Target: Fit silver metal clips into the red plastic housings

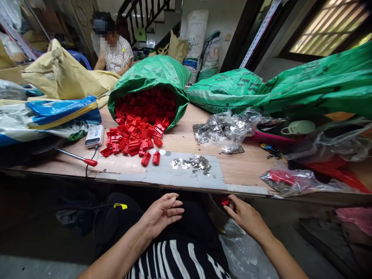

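My left hand [166, 212] is held over my lap, just below the table edge, palm turned up and fingers apart, with nothing in it. At the fingertips of my right hand [247, 215], also below the edge, is a small red plastic piece [224, 202], partly hidden by the fingers. On the table, a pile of red plastic pieces [135, 135] spills from a green woven sack [157, 68]. Two single red pieces [145, 159] lie in front of it. Beside them, small shiny metal parts [192, 164] are heaped on a grey mat [174, 176].
Clear bags of metal parts [222, 130] lie behind the mat, and another bag [283, 180] sits at the right front. A red-handled tool [83, 158] and a white power bank [94, 136] with a cable are at left. A person [114, 50] sits across the table.
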A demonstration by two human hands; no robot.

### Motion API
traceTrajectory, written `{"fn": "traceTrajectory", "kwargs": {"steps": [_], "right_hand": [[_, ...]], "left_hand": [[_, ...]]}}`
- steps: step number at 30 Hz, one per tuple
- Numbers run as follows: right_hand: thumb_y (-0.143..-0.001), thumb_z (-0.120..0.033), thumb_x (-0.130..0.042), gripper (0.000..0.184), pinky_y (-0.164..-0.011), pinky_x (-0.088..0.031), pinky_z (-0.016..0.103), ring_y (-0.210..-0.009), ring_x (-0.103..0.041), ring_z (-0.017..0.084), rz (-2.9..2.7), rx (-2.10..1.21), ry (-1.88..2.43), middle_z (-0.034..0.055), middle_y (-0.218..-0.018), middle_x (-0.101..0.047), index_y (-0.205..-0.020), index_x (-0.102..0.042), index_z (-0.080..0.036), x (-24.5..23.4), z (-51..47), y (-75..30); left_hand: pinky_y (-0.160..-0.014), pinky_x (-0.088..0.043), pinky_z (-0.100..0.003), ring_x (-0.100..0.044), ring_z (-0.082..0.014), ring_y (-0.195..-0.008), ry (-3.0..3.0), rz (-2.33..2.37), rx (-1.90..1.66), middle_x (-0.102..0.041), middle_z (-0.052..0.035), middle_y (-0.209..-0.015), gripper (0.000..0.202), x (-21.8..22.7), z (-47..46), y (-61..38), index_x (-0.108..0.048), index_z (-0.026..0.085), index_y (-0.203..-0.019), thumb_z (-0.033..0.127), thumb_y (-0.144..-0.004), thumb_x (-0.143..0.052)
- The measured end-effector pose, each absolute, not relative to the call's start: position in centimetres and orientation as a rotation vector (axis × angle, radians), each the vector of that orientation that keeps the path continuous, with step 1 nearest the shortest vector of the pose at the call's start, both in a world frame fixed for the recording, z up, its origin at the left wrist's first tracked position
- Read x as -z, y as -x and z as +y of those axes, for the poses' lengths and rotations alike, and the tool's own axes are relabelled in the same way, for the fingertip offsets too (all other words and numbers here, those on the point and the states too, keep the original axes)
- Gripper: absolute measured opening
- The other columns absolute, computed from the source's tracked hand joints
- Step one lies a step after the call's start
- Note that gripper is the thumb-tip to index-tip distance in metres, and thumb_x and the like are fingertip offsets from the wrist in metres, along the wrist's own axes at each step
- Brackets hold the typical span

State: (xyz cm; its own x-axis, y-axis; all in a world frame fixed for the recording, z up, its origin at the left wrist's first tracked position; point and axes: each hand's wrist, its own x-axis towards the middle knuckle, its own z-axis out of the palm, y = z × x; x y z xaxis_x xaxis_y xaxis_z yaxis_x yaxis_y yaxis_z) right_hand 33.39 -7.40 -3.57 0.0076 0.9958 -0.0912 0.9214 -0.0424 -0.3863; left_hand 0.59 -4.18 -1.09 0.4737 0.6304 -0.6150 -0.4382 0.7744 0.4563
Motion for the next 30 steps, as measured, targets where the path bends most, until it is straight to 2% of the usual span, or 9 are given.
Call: {"fn": "traceTrajectory", "kwargs": {"steps": [4, 9, 12, 15, 18, 21, 26, 30], "right_hand": [[-0.083, -0.035, -0.049, 0.019, -0.062, -0.046, 0.032, -0.075, -0.066, 0.025, -1.966, -0.451, 2.136, 0.0059, -0.082, -0.070, -0.093, -0.060, -0.023, 4.3, -7.5, -34.3], [-0.088, -0.037, -0.048, 0.020, -0.068, -0.050, 0.030, -0.077, -0.066, 0.020, -2.013, -0.718, 1.832, 0.0043, -0.087, -0.071, -0.093, -0.062, -0.023, 0.8, -6.3, -30.8], [-0.088, -0.034, -0.049, 0.019, -0.070, -0.051, 0.029, -0.078, -0.066, 0.019, -2.048, -0.574, 1.711, 0.0041, -0.088, -0.070, -0.092, -0.063, -0.023, -1.4, -4.6, -28.2], [-0.089, -0.028, -0.048, 0.021, -0.077, -0.052, 0.033, -0.088, -0.065, 0.021, -2.096, -0.320, 1.637, 0.0066, -0.098, -0.067, -0.102, -0.062, -0.022, -2.2, -2.3, -26.2], [-0.090, -0.020, -0.043, 0.027, -0.082, -0.052, 0.035, -0.098, -0.062, 0.021, -2.164, -0.166, 1.578, 0.0078, -0.107, -0.063, -0.112, -0.059, -0.021, -1.9, 0.2, -25.0], [-0.089, -0.014, -0.042, 0.029, -0.082, -0.054, 0.034, -0.102, -0.060, 0.021, -2.234, -0.081, 1.551, 0.0080, -0.114, -0.059, -0.112, -0.059, -0.022, -1.4, 2.2, -24.3], [-0.088, -0.011, -0.045, 0.022, -0.086, -0.052, 0.036, -0.097, -0.059, 0.021, -2.337, -0.089, 1.524, 0.0073, -0.099, -0.064, -0.096, -0.063, -0.020, -0.8, 4.1, -24.1], [-0.087, -0.012, -0.047, 0.018, -0.085, -0.050, 0.035, -0.093, -0.059, 0.021, -2.352, -0.100, 1.548, 0.0064, -0.094, -0.065, -0.092, -0.063, -0.020, -0.9, 4.6, -24.2]], "left_hand": [[-0.079, -0.050, -0.032, -0.068, -0.0163, -0.078, -0.367, 0.916, -0.719, -0.066, -0.0067, -0.097, 0.034, 0.6, -3.7, -0.4, -0.058, 0.018, -0.105, 0.028, -0.075, -0.071], [-0.073, -0.049, -0.027, -0.064, -0.0140, -0.075, -1.033, 1.143, -1.012, -0.064, -0.0040, -0.092, 0.028, -0.3, -1.2, 0.6, -0.061, 0.019, -0.102, 0.031, -0.078, -0.067], [-0.075, -0.050, -0.030, -0.061, -0.0155, -0.078, -1.580, 1.371, -1.177, -0.061, -0.0057, -0.103, 0.029, -0.4, 1.1, 1.2, -0.060, 0.023, -0.111, 0.023, -0.082, -0.060], [-0.090, -0.047, -0.039, -0.056, -0.0225, -0.100, -1.962, 1.609, -1.223, -0.054, -0.0088, -0.113, 0.040, -0.1, 3.2, 1.5, -0.057, 0.026, -0.121, 0.017, -0.082, -0.058], [-0.097, -0.043, -0.046, -0.049, -0.0295, -0.113, -2.195, 1.781, -1.113, -0.051, -0.0124, -0.114, 0.043, 0.5, 4.6, 1.6, -0.057, 0.023, -0.123, 0.017, -0.081, -0.060], [-0.094, -0.044, -0.047, -0.048, -0.0315, -0.112, -2.312, 1.836, -1.017, -0.052, -0.0132, -0.111, 0.041, 1.0, 5.2, 1.6, -0.058, 0.021, -0.120, 0.020, -0.079, -0.063], [-0.090, -0.045, -0.044, -0.051, -0.0285, -0.103, -2.323, 1.897, -0.973, -0.054, -0.0114, -0.106, 0.036, 1.5, 5.8, 1.6, -0.056, 0.019, -0.114, 0.018, -0.079, -0.063], [-0.088, -0.046, -0.044, -0.052, -0.0281, -0.099, -2.264, 1.881, -1.050, -0.056, -0.0108, -0.100, 0.025, 1.6, 6.0, 1.8, -0.056, 0.017, -0.106, 0.017, -0.081, -0.059]]}}
